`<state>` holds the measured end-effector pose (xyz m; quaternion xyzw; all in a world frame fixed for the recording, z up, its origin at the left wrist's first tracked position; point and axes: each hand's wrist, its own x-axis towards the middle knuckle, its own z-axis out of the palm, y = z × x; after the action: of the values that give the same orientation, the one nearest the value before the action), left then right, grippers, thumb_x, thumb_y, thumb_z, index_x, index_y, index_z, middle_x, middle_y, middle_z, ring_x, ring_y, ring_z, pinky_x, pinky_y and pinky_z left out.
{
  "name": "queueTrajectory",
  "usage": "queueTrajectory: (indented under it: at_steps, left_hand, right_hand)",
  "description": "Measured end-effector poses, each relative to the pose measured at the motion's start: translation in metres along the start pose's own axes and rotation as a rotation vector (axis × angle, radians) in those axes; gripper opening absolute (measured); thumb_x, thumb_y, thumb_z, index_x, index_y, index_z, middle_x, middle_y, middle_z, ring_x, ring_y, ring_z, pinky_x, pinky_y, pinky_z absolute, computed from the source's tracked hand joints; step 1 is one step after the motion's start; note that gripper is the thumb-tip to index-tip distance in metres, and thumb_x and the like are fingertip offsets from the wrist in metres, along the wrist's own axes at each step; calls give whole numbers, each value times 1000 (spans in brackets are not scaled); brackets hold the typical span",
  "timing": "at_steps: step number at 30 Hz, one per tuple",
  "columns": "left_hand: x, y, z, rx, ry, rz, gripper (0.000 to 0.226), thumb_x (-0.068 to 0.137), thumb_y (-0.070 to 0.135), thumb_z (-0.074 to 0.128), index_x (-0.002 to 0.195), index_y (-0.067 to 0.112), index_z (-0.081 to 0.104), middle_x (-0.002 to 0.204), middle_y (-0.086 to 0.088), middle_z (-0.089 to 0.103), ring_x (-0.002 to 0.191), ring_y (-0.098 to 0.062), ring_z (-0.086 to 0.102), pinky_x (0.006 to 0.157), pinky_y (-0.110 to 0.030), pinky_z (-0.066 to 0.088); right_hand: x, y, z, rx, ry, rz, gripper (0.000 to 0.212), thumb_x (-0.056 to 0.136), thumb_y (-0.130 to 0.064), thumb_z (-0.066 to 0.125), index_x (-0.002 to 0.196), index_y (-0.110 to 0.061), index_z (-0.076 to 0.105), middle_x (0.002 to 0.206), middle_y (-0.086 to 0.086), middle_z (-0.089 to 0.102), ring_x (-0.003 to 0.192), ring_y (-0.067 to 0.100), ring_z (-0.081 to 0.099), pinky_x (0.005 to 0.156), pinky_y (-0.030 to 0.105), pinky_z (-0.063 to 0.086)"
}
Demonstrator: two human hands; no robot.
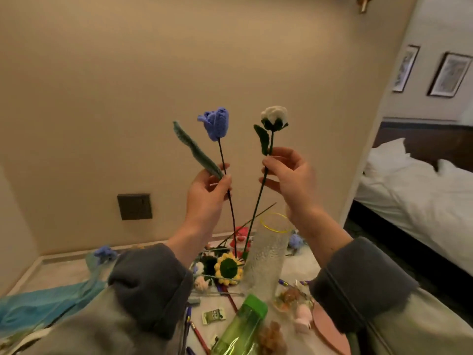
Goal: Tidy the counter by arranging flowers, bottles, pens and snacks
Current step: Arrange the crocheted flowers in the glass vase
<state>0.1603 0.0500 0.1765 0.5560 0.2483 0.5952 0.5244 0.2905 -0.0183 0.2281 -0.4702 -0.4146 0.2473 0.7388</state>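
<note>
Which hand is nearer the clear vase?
Right. The right hand, holding the white flower, is just above the vase; the left hand, holding the blue tulip, is farther left.

tulip [216, 126]: left of the rose [273, 117], above the worktop [299, 270]
vase [266, 262]: on the worktop, sunflower [227, 269] just left
bottle [243, 326]: in front of the vase
bed [409, 201]: far right

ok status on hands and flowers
Left hand pinching blue tulip stem. Right hand pinching white rose stem. Clear vase upright below, mouth unblocked.
</note>
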Motion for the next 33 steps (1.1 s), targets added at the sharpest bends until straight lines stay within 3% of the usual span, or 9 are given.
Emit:
queueTrajectory:
  at_steps: [6,13,19,23,24,27,30,33]
  left_hand:
    - [-3,8,59,-41,-28,77,20,90,10,62,99,28,67,87,-1,63,84,-16,61,83,-35,56]
    - [1,-3,90,-43,24,115,16,89,10,64,93,26,67,84,1,64,82,-14,62,84,-35,56]
    - [2,-50,100,126,138,9,14,88,12,64,87,25,67,83,-1,66,85,-18,64,85,-35,56]
    - [-8,-85,99,190,248,-28,13,88,12,66,85,25,67,84,5,69,79,-3,65,67,-10,51]
    - [-11,-93,99,205,267,-47,12,88,13,66,86,25,66,86,6,69,78,0,65,65,-9,50]
    - [-17,-112,97,298,308,-94,4,90,22,64,89,27,63,92,2,68,87,-7,63,72,-21,51]
    - [-23,-127,98,338,332,-123,2,91,27,62,92,25,62,98,-4,67,91,-13,64,81,-32,51]
    - [-31,-136,100,342,373,-132,7,93,27,59,90,21,62,89,-5,68,82,-16,64,73,-32,50]
  right_hand:
    - [3,-30,-44,-5,139,-141,12,89,-9,67,94,-19,65,86,3,69,77,12,67,67,28,59]
    - [24,-24,-67,25,118,-208,13,90,-7,64,93,-20,63,82,-1,68,74,9,67,71,32,61]
    - [43,24,-87,-35,14,-117,15,90,-6,65,90,-21,62,84,4,66,76,14,67,69,30,60]
    - [48,69,-100,-167,-67,-30,15,87,-9,66,89,-22,61,87,4,67,82,22,68,72,36,60]
    - [49,80,-103,-222,-91,-14,14,85,-10,66,88,-23,61,87,2,67,83,22,68,74,37,59]
    - [48,111,-110,-345,-144,8,18,81,-14,68,81,-29,60,82,-6,66,80,13,63,71,29,53]
    - [44,136,-114,-338,-174,92,17,84,-15,67,86,-31,61,89,-8,67,89,11,62,77,28,50]
    - [42,152,-117,-303,-166,166,13,85,-12,65,89,-24,63,92,-4,67,91,13,63,80,32,52]
